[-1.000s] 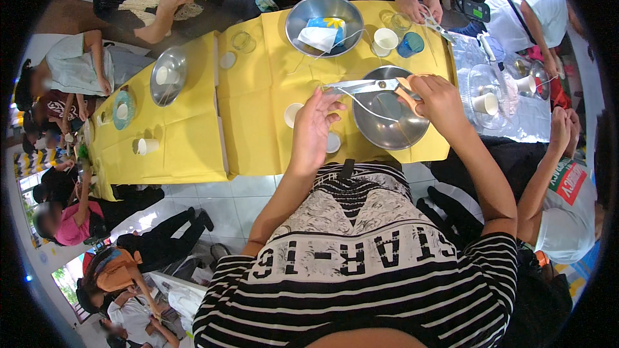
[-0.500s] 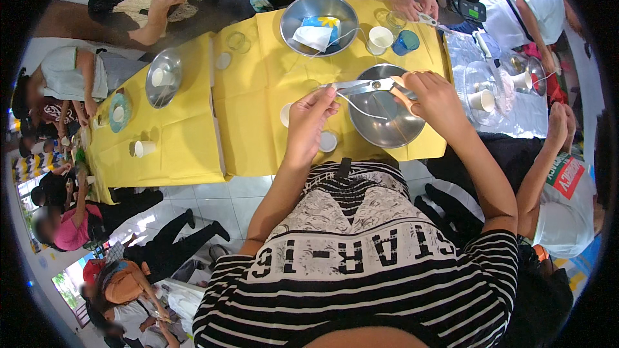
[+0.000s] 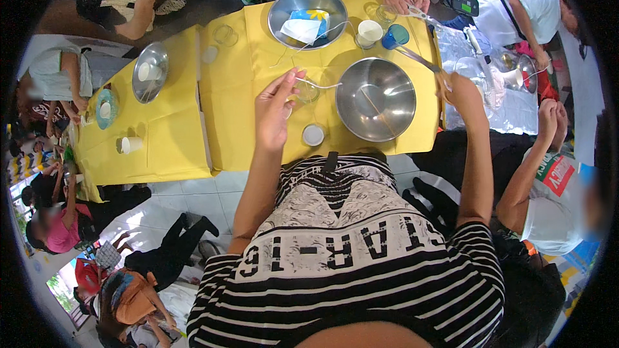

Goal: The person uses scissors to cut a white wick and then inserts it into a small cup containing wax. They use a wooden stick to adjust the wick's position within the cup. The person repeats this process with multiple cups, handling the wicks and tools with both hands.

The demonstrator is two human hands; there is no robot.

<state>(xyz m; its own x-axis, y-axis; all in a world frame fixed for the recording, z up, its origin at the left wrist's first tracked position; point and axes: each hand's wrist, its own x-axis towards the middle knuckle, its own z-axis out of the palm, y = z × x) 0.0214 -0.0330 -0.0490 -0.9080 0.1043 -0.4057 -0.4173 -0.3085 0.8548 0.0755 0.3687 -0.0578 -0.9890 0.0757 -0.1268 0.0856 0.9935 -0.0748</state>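
Observation:
A short white cord [image 3: 324, 86] is pinched between the thumb and fingertips of my left hand [image 3: 273, 116]; its free end reaches to the rim of a steel bowl [image 3: 376, 122]. My right hand [image 3: 465, 98] is closed round the handles of a pair of scissors [image 3: 419, 60] over the table's right part. Their blades point up and left, apart from the cord. A thin stick [image 3: 377, 104] shows inside the bowl. Beside my left hand stands a clear glass jar [image 3: 308, 93], and nearer me lies a round white lid [image 3: 313, 135].
A second steel bowl [image 3: 277, 26] holds a blue-and-white packet [image 3: 306, 29]. Near it are a white paper cup [image 3: 369, 33] and a blue cup [image 3: 394, 37]. Yellow sheeting [image 3: 248, 142] covers the table. People stand around; one person's hands [image 3: 400, 1] are at the far edge.
My right hand has carried the scissors right, away from the cord. My left hand, still pinching the cord, has shifted slightly left. The whole view has also shifted a little.

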